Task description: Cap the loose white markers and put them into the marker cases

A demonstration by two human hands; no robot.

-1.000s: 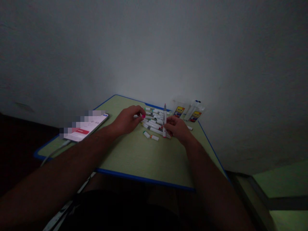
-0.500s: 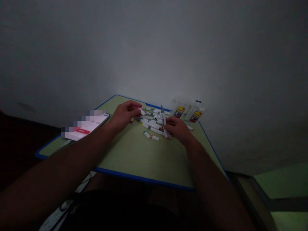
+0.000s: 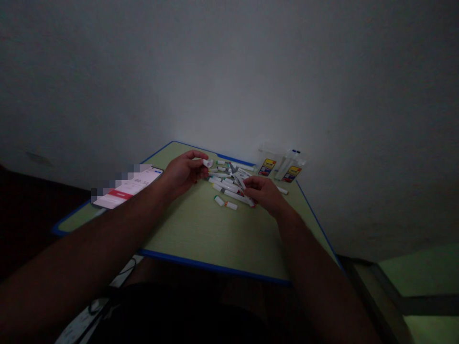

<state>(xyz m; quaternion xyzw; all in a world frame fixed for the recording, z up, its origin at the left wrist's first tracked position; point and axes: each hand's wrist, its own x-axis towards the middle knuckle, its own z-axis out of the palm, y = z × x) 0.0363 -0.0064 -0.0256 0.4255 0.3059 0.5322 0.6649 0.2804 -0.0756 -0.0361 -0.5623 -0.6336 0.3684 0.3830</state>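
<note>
My left hand (image 3: 186, 169) is closed on a white marker cap (image 3: 207, 163), held between thumb and fingers just left of the pile. In my right hand (image 3: 263, 192) is a white marker (image 3: 241, 184), tilted with its grey end pointing away to the left. Beneath and beside it lies a loose pile of white markers (image 3: 229, 191) with coloured ends. Two loose caps lie in front of the pile: a green-marked cap (image 3: 219, 200) and an orange-marked cap (image 3: 231, 205).
Behind the pile, to the right, stand a clear plastic case (image 3: 271, 160) and another case (image 3: 291, 167) with markers in it, both with yellow labels. A phone (image 3: 125, 188) lies at the table's left. The table (image 3: 201, 229) has a blue edge and meets a wall (image 3: 229, 86).
The marker in my right hand has tipped from nearly upright down to the left, over the pile. My left hand has turned the cap slightly.
</note>
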